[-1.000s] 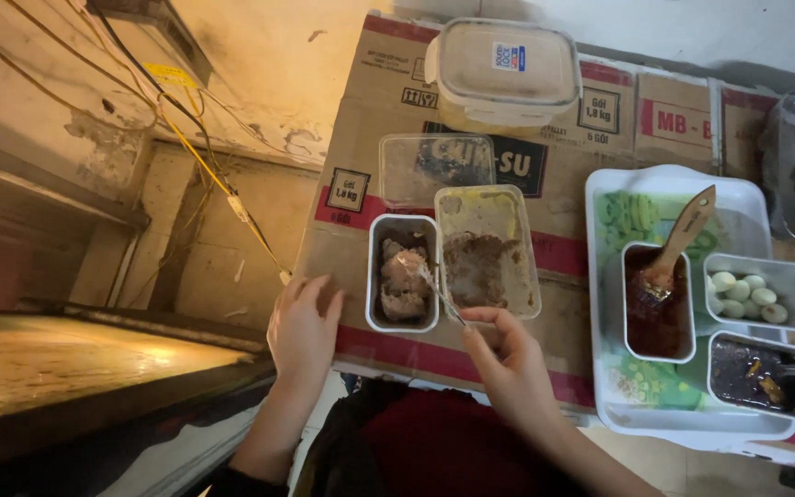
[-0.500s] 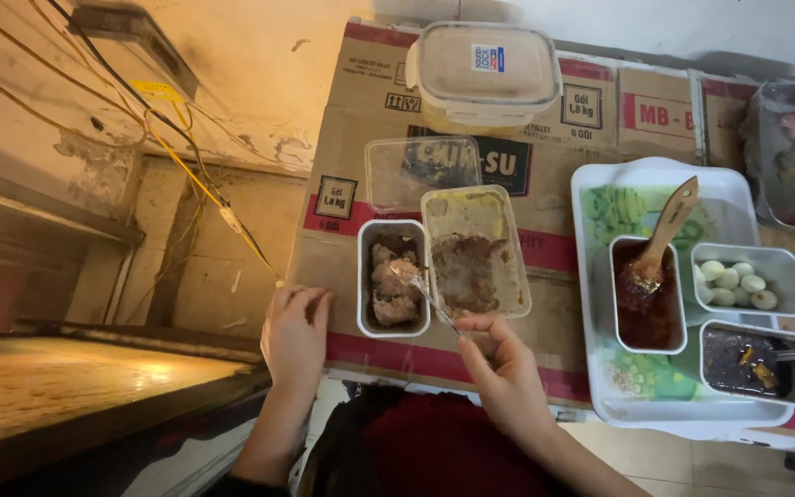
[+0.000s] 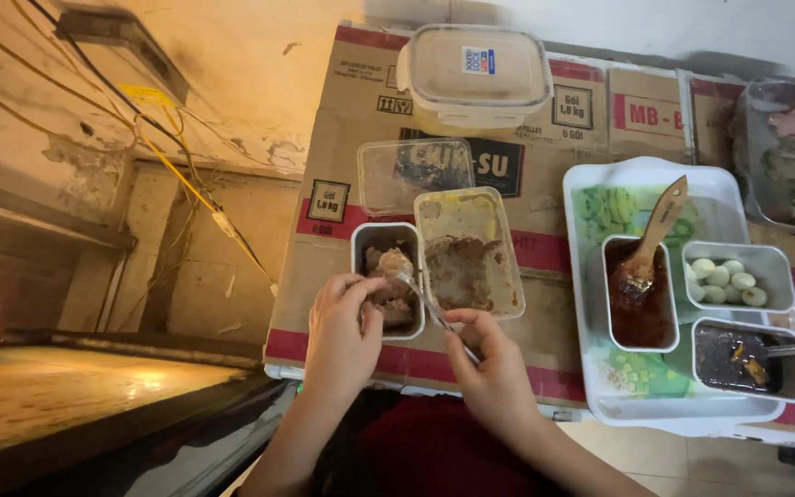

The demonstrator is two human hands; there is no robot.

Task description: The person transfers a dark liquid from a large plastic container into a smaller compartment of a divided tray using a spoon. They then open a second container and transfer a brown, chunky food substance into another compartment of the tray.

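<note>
The spoon [image 3: 425, 299] lies on a slant, its long axis running from about 4 o'clock at the handle up to 10 o'clock at the bowl, which carries a lump of brownish food over the small metal tin [image 3: 386, 279]. The right hand [image 3: 494, 373] is closed round the handle's low end, fingers curled and thumb pressed on it. The left hand [image 3: 342, 340] is half open, its fingertips bent in and touching the food at the spoon's bowl, at the tin's near rim. Just beside the tin, at its 3 o'clock, sits a clear plastic tub [image 3: 468, 253] smeared with brown paste. Both rest on a flattened cardboard box [image 3: 324, 276]. Well off at 3 o'clock a white tray [image 3: 591, 387] holds a tin of red sauce [image 3: 641, 308] with a wooden brush [image 3: 653, 235] leaning in it.
</note>
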